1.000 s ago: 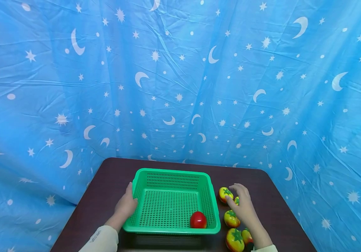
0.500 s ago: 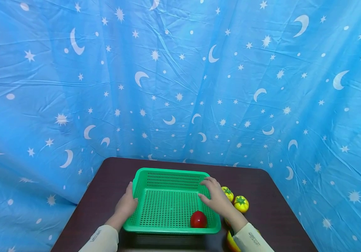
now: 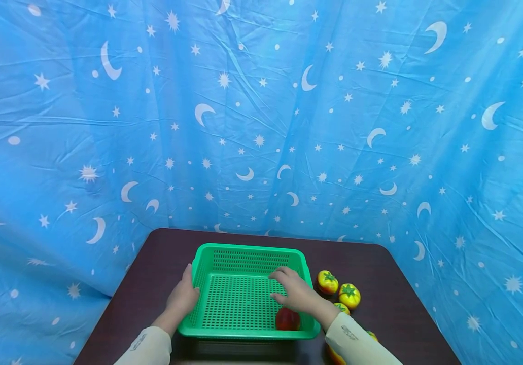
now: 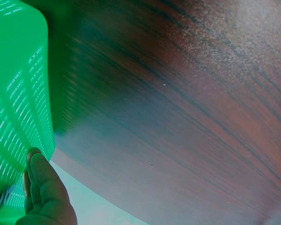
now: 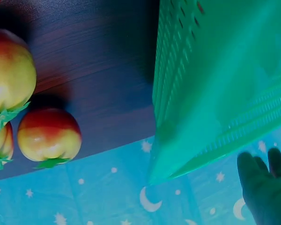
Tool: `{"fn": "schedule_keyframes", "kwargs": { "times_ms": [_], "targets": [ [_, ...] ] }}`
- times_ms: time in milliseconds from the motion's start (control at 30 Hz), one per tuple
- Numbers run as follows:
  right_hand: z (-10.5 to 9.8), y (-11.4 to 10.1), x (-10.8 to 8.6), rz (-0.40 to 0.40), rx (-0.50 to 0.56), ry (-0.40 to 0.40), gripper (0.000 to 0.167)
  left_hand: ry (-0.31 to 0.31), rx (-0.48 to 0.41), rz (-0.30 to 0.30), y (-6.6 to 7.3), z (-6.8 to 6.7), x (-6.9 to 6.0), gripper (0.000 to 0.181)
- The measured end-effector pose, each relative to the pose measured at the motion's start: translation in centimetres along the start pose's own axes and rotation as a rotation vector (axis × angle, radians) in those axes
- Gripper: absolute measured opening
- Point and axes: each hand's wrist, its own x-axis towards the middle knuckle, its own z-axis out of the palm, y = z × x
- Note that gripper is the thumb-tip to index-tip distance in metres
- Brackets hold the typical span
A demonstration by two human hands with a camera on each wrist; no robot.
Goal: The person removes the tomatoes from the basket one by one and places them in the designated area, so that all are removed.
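A green plastic basket [image 3: 249, 333] stands on the dark table, with a round red fruit [image 3: 287, 319] in its near right corner. Against the basket's left side rests my left hand [image 3: 182, 299]; the left wrist view shows its straight fingers [image 4: 47, 180] along the slotted outer wall. My right hand [image 3: 295, 293] hovers over the basket's right part, fingers and thumb apart, nothing visible between them. Right of the basket lie several yellow-red tomatoes with green leafy tops, among them a far tomato [image 3: 327, 282] and a yellower tomato [image 3: 349, 296]. My right sleeve partly covers the nearer ones.
The dark wooden table [image 3: 393, 299] extends on both sides of the basket. Behind it hangs a blue curtain [image 3: 261, 126] with white moons and stars. In the right wrist view, a tomato [image 5: 49, 136] lies apart from the basket wall.
My right hand has moved left from above the tomatoes, across the basket's right rim, to over its inside. The left hand, the basket and the red fruit have stayed in place.
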Motion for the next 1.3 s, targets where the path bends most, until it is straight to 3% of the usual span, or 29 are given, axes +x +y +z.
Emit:
{"fn": "schedule_keyframes", "kwargs": {
  "times_ms": [233,633,800,967,1300],
  "targets": [
    [0.6,-0.6,0.2,-0.019,-0.035,-0.268,0.046,-0.001,-0.011,0.005,0.1,-0.1,-0.2,0.076],
    [1.7,-0.7,0.3,-0.029,-0.175,-0.519,0.035,0.005,-0.008,0.016,0.0,-0.1,-0.1,0.076],
    [2.3,-0.5,0.3,-0.034,-0.231,-0.543,0.031,0.002,-0.009,0.015,0.0,-0.2,-0.1,0.076],
    [2.4,-0.6,0.2,0.014,-0.263,-0.531,0.025,0.001,-0.007,0.008,0.1,-0.2,-0.2,0.075],
    [1.8,-0.7,0.1,0.093,-0.224,-0.556,0.031,-0.001,-0.014,0.004,0.3,-0.2,-0.4,0.075]
  ]
}}
